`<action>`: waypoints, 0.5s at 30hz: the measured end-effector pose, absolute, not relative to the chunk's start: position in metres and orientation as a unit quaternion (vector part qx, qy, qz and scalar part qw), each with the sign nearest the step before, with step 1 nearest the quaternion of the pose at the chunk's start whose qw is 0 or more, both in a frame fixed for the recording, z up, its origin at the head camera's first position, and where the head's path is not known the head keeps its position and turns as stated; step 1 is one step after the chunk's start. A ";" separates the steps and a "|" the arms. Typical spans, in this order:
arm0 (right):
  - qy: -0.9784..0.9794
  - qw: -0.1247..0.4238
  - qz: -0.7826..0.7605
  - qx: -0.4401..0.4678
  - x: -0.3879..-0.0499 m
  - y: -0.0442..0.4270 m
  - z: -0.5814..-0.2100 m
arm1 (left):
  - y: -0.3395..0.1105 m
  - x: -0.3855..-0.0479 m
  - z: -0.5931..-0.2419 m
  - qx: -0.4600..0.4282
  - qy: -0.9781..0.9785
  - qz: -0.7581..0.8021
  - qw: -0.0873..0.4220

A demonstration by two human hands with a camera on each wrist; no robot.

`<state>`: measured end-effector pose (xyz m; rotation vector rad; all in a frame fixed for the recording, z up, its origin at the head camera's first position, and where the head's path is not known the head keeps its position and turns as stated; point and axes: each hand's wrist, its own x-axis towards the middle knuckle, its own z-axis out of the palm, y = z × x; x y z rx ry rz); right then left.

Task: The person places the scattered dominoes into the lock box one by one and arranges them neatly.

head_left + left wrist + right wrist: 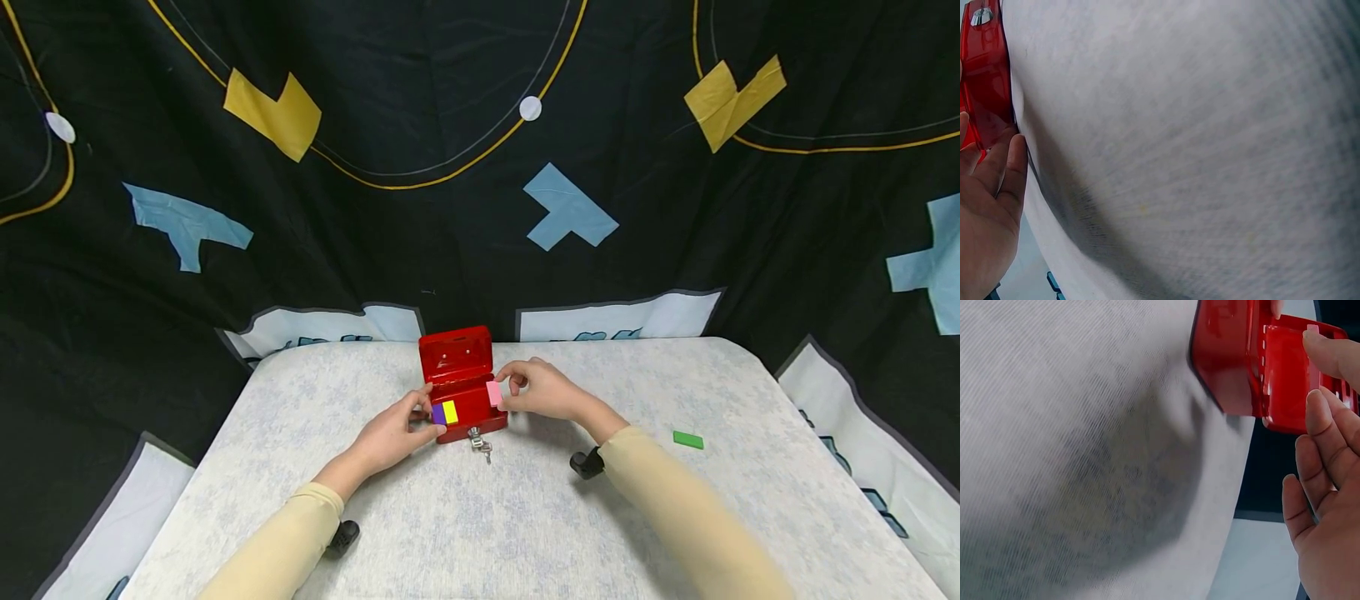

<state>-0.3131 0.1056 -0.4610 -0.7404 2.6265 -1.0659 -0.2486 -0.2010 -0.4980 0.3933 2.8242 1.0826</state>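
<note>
A red metal cash box (pixel 471 402) stands on the table with its lid (pixel 455 352) raised. Inside, at the left, a purple block (pixel 438 414) and a yellow block (pixel 450 412) lie side by side. My left hand (pixel 392 433) grips the box's left side, thumb by the front corner; the left wrist view shows fingers (pixel 1015 165) against its wall. My right hand (pixel 546 390) pinches a flat pink block (pixel 494 393) between thumb and index finger, above the box's right part. In the right wrist view, the pink block (pixel 1314 359) shows edge-on and the other fingers are loosely bent.
Keys (pixel 481 446) hang from the lock at the box's front. A green block (pixel 687 439) lies on the pale patterned table (pixel 487 533), right of my right forearm. Behind the table hangs a black cloth (pixel 420 250).
</note>
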 end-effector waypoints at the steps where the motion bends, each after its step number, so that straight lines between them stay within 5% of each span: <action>1: 0.891 0.106 -0.362 -0.251 -0.313 0.104 -0.461 | -0.201 -0.249 -0.498 0.129 0.925 0.355 0.046; 15: 0.900 0.072 -0.336 -0.269 -0.320 0.078 -0.465 | -0.201 -0.249 -0.497 0.126 0.926 0.352 0.048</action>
